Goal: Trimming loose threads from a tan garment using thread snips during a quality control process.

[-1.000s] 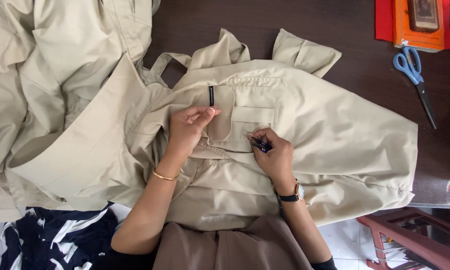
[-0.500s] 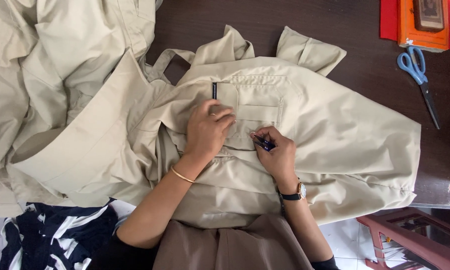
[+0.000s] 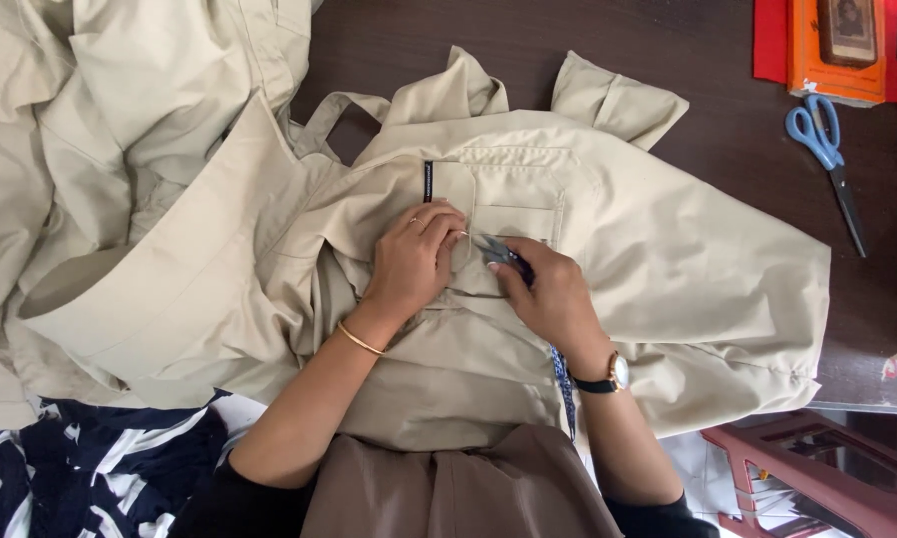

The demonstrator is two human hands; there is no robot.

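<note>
In the head view, a beige shirt (image 3: 608,289) lay spread over the middle of the dark table (image 3: 728,130), collar toward the far edge, hem at the near edge against the person's lap. The left hand (image 3: 414,261) pressed flat on the fabric just left of the chest pocket (image 3: 513,214), fingers together and curled, pinning the cloth rather than gripping it. The right hand (image 3: 548,294) sat just beside it, fingers clamped on a small thread snipper (image 3: 498,251) whose tip pointed toward the left hand's fingertips. The snipper's long axis ran slantwise, from the right hand up and leftward to the pocket's lower left corner. That spot lay between the two hands, the right hand being the one carrying the blade to it; whether blade and cloth touched could not be told.

A heap of beige garments (image 3: 80,179) covered the table's left side, and blue-handled scissors (image 3: 822,149) lay near the far right corner beside an orange box (image 3: 835,55).

Against the frame half a second earlier, the left hand had slid slightly down and left off the pocket's top, and the right hand had moved the snipper closer to it.
</note>
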